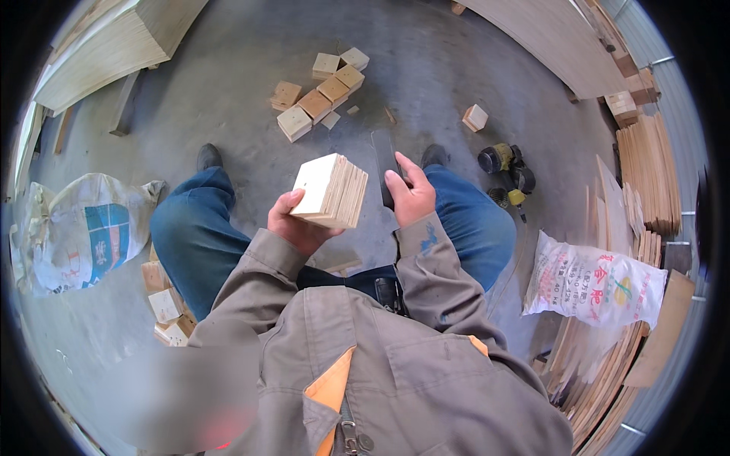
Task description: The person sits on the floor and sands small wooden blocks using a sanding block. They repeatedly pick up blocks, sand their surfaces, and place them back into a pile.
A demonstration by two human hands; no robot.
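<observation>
Plywood block (331, 190) in left hand (298, 226)

The wooden block (327, 191) hides most of the left hand's (300, 230) fingers, and the dark thin thing (386, 196) beside the right hand (413, 196) is too unclear to name or to call held. At near left, a grey blur (175, 395) covers part of the scene, and the leg partly hides some blocks (165, 305). The picture's edge cuts off both far board stacks (103, 64) and the jacket (456, 395).
</observation>
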